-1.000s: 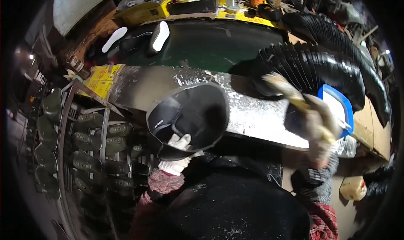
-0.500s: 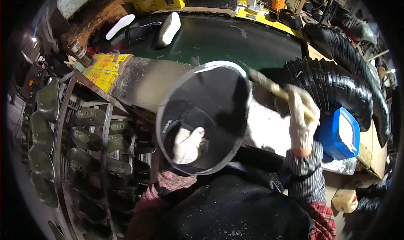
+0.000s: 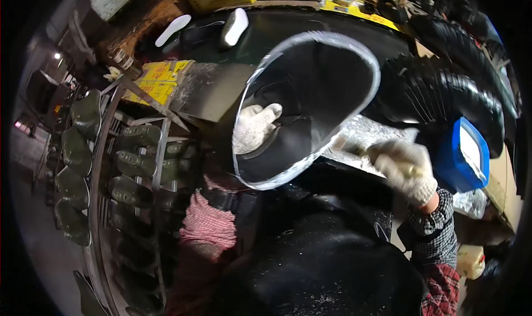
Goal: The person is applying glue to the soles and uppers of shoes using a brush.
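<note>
A black hollow flexible piece [image 3: 332, 88], which looks like a boot upper, is tilted with its wide mouth towards me. A white coating runs around its rim. My left hand [image 3: 256, 128], in a pale knitted glove, grips it from the near left side, its glove showing against the dark inside. My right hand [image 3: 407, 169], gloved too and smeared by motion, is closed around the handle of a brush. The blurred brush [image 3: 350, 146] points left, just below the rim's right side; whether it touches the rim I cannot tell.
A blue tub [image 3: 470, 155] of white stuff stands right of my right hand. Beyond it are fanned stacks of black pieces [image 3: 438, 91]. On the left a metal rack [image 3: 100, 166] holds several dark green foot-shaped forms [image 3: 131, 190]. White-soled pieces [image 3: 236, 27] lie on the dark bench [image 3: 277, 25].
The black upper has turned and moved up and right with my left hand. My right hand has swung down, bringing the brush from beside the upper rim to below its right side.
</note>
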Action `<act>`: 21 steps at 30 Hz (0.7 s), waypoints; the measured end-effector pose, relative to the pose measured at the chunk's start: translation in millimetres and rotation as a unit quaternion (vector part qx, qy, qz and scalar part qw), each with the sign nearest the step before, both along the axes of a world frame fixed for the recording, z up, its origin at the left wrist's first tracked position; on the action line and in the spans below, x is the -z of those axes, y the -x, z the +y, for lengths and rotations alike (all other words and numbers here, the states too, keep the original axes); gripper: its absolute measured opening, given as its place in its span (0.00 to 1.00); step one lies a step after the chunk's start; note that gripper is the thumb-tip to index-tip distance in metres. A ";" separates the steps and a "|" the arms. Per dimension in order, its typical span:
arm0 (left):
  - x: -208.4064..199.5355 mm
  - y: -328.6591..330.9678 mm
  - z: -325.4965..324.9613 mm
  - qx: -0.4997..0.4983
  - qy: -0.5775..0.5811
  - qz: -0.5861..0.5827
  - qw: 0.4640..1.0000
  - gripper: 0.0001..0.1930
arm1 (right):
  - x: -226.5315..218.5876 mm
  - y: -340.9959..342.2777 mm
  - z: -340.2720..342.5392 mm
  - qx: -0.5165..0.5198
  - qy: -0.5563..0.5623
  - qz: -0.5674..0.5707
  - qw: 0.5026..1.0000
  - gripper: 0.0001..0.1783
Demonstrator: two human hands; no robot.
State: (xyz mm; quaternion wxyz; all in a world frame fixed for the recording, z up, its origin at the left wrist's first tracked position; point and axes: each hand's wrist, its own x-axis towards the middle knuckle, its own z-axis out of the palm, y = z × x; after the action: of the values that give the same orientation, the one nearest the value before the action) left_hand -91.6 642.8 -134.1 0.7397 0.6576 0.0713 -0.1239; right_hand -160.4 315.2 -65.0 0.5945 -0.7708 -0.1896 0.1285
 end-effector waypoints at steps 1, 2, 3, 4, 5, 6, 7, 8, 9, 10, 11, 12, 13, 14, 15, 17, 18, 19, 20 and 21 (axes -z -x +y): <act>-22.6 12.0 -2.8 0.000 -0.016 0.000 1.000 0.13 | -1.9 11.1 -9.8 0.155 0.007 -0.112 0.982 0.14; -32.2 21.1 -15.0 -0.036 -0.007 0.003 0.999 0.14 | -8.8 21.2 -15.9 0.191 -0.013 -0.066 0.979 0.14; -43.2 31.7 -29.9 -0.067 0.002 0.006 0.998 0.14 | -12.2 37.5 -10.1 0.204 -0.119 -0.040 0.971 0.14; -50.4 41.2 -38.5 -0.020 0.065 -0.046 0.997 0.11 | -7.3 36.5 -12.2 0.110 -0.017 -0.195 0.974 0.12; -22.9 39.7 -22.8 -0.010 -0.072 -0.064 0.995 0.09 | -10.2 36.9 -11.5 0.014 0.092 -0.345 0.934 0.11; -31.4 50.3 -24.5 -0.030 -0.020 -0.060 0.998 0.09 | -28.3 29.7 -3.6 -0.014 0.062 -0.299 0.952 0.11; -42.1 69.3 -28.0 -0.060 0.059 -0.061 0.995 0.10 | -4.5 27.1 -17.3 0.082 0.021 -0.134 0.987 0.10; -45.7 75.7 -32.7 -0.076 0.114 -0.054 0.989 0.11 | -3.7 11.5 -24.8 0.154 -0.025 -0.130 0.979 0.10; -47.9 78.4 -35.8 -0.086 0.149 -0.051 0.984 0.11 | -4.2 -7.1 -29.6 0.223 -0.071 -0.125 0.964 0.10; -46.8 79.5 -39.8 -0.093 0.177 -0.044 0.979 0.12 | -1.3 -16.2 -34.5 0.246 -0.072 -0.189 0.948 0.10; -43.7 77.6 -44.8 -0.099 0.201 -0.040 0.974 0.13 | 1.1 -24.3 -37.5 0.268 -0.073 -0.251 0.927 0.11; -40.1 74.8 -46.0 -0.105 0.214 -0.036 0.971 0.14 | -0.6 -21.7 -32.3 0.251 -0.122 -0.232 0.932 0.12; -37.6 70.6 -47.4 -0.114 0.225 -0.031 0.967 0.15 | 4.9 -22.6 -34.9 0.206 -0.064 -0.290 0.932 0.12; -27.3 69.3 -37.1 -0.106 0.210 -0.056 0.970 0.18 | 10.7 -18.5 -32.0 0.169 -0.064 -0.178 0.967 0.13; -30.4 58.9 -40.8 -0.101 0.255 0.003 0.962 0.18 | 24.7 -14.6 -34.1 0.140 -0.048 -0.062 0.987 0.14; -9.8 21.3 -33.7 -0.099 -0.038 -0.219 0.970 0.16 | 55.1 -18.0 -41.2 0.131 0.067 -0.263 0.953 0.16; 7.4 -5.1 -27.1 -0.078 -0.318 -0.410 0.851 0.17 | 61.7 -14.2 -46.8 0.162 0.026 -0.207 0.964 0.15; 29.5 -30.0 -12.5 -0.049 -0.563 -0.544 0.621 0.20 | 67.9 -10.5 -48.4 0.186 -0.020 -0.149 0.971 0.13; 69.4 -63.6 23.7 -0.028 -0.652 -0.504 0.566 0.29 | 61.0 -9.4 -46.0 0.180 -0.016 -0.138 0.974 0.12; -13.5 -72.8 -33.3 0.085 -0.711 -0.146 0.683 0.35 | 64.9 -10.6 -54.4 0.196 0.008 -0.120 0.973 0.12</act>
State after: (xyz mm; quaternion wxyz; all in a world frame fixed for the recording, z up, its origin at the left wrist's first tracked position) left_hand -18.9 609.5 -120.7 0.0373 0.9989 -0.0274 -0.0008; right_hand -149.8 260.9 -129.9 0.5750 -0.8073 -0.1041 -0.0824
